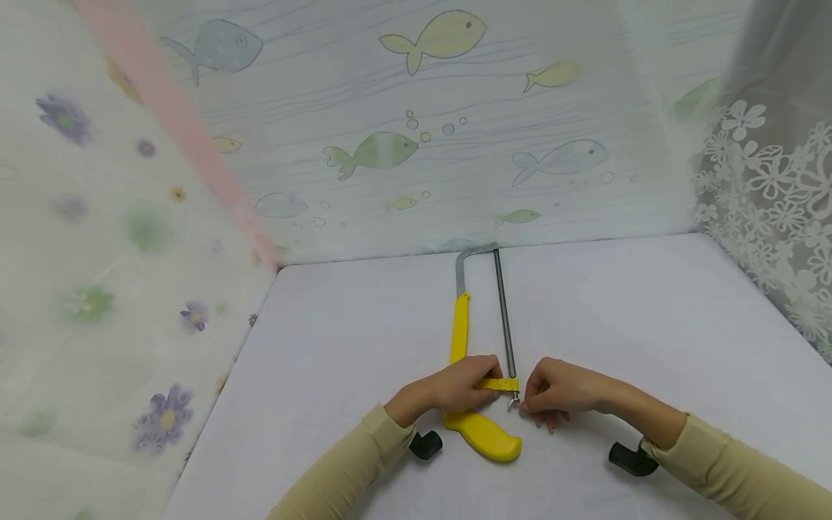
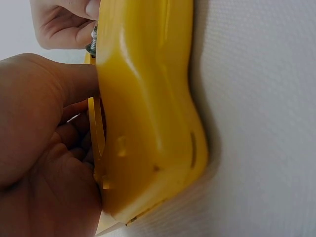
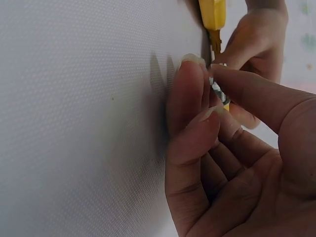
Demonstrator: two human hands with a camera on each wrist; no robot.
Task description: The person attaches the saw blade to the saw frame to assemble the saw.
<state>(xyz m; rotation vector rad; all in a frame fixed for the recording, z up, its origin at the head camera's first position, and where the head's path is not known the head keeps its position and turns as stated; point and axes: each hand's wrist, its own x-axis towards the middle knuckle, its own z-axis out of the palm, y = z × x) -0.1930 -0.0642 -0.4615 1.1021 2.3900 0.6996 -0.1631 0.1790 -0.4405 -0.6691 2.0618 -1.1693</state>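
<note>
A hacksaw lies on the white table, its yellow handle (image 1: 487, 437) nearest me and its grey metal bow (image 1: 461, 271) reaching toward the back wall. Its blade (image 1: 504, 310) runs along the right side. My left hand (image 1: 458, 390) grips the yellow frame just above the handle, fingers reaching to the yellow blade bracket (image 1: 500, 384). At the blade's near end is a small metal wing nut (image 1: 513, 403), which the thumb and forefinger of my right hand (image 1: 565, 390) pinch. In the right wrist view the wing nut (image 3: 217, 91) is partly hidden behind those fingers.
Black wrist camera mounts (image 1: 425, 445) sit under both forearms, close over the table. A fish-print curtain (image 1: 448, 108) hangs along the back edge, a flowered sheet (image 1: 130, 289) on the left. Grey lace (image 1: 773, 180) borders the right side.
</note>
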